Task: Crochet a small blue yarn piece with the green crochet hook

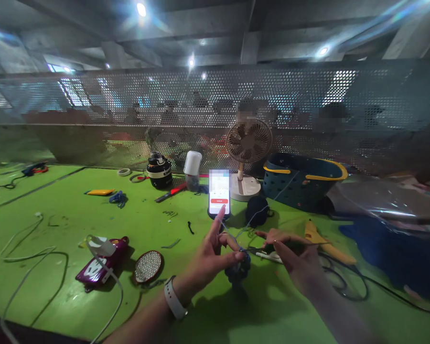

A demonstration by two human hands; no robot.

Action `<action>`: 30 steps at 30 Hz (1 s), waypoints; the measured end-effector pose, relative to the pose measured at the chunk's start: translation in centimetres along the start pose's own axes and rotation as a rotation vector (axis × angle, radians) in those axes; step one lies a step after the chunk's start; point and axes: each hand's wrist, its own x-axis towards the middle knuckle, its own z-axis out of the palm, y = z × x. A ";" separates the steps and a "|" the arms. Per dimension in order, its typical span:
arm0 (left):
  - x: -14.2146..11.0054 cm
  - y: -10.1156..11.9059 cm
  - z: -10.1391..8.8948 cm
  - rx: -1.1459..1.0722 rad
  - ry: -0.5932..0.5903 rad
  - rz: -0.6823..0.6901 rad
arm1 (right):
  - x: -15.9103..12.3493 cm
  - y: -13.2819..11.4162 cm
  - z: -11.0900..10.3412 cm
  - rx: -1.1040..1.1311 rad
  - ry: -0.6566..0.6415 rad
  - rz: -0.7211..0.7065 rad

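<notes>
My left hand (209, 255), with a white watch band on the wrist, pinches a small dark blue crocheted piece (237, 273) between thumb and fingers. Its index finger points up in front of the lit phone (219, 188); whether it touches the screen I cannot tell. My right hand (301, 253) is closed around a crochet hook (292, 245), whose thin shaft reaches left to the piece. Pale blue yarn (249, 222) runs from near the left fingers up past a dark yarn ball (257, 210) towards the basket. The hook's tip is hidden at the piece.
Behind the phone stand a fan (249, 141), a white-topped bottle (192, 165), a black jar (160, 172) and a dark blue basket (294, 184). A yellow glue gun (327, 243) lies right, its cord trailing. Left are a purple case (105, 263), a round studded disc (148, 266) and a white cable (28, 259).
</notes>
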 end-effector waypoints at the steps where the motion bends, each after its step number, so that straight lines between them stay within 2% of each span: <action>1: 0.0 0.0 0.0 -0.002 -0.003 -0.003 | -0.1 0.3 0.0 0.033 0.017 0.038; 4: 0.0 0.1 0.1 0.000 0.000 0.005 | -0.3 0.8 -0.1 0.099 0.022 0.139; 7: -0.1 0.2 0.2 0.010 0.009 -0.001 | -0.5 1.1 0.0 0.128 0.038 0.167; 10: -0.1 0.2 0.2 0.008 0.024 -0.001 | -0.7 1.3 0.3 0.090 0.068 0.131; 14: 0.0 0.3 0.1 -0.002 0.049 0.027 | -0.7 1.2 0.4 0.048 0.046 0.059; 19: 0.0 0.6 0.3 0.020 0.082 0.039 | -0.8 1.1 0.3 0.027 0.038 0.057; 22: 0.0 0.7 0.7 0.013 0.105 0.024 | -1.2 1.0 0.5 -0.086 -0.036 -0.051; 26: -0.2 0.3 1.1 -0.019 0.109 -0.001 | -1.5 0.7 1.3 -0.326 -0.211 -0.341; 28: -0.2 -0.1 1.2 0.017 0.109 0.009 | -1.8 0.6 1.8 -0.387 -0.233 -0.356; 30: -0.2 -0.6 1.1 0.140 0.128 0.059 | -2.2 0.7 2.4 -0.367 -0.197 -0.278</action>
